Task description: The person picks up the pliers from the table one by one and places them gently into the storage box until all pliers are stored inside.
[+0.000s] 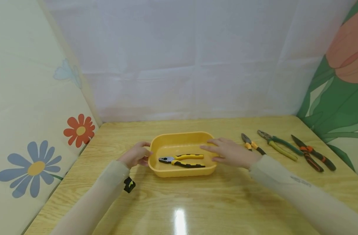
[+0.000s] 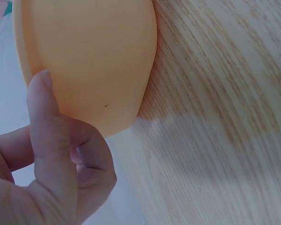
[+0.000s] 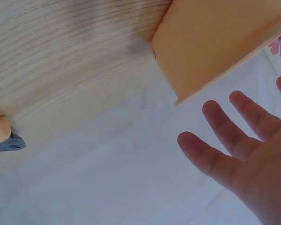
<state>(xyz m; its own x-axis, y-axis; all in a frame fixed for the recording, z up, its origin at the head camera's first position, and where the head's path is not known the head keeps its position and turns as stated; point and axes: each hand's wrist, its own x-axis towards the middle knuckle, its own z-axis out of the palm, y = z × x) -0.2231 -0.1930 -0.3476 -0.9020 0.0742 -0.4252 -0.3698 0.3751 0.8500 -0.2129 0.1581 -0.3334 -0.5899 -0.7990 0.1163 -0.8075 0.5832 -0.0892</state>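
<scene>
A yellow plastic basin sits on the wooden table between the two hands. Inside it lie combination pliers with yellow and black handles, jaws toward the left. My left hand is at the basin's left end. In the left wrist view its thumb lies against the outer wall near the rim, while the other fingers are loosely bent. Over the right end reaches my right hand, fingers spread and slightly bent. In the right wrist view those fingertips are apart from the rim, with nothing held.
To the right lie pliers with orange and black handles, green-handled pliers and long-nosed pliers with black and orange handles. A black piece with yellow marks shows beside the left sleeve, partly covered. Behind the table hangs a white cloth.
</scene>
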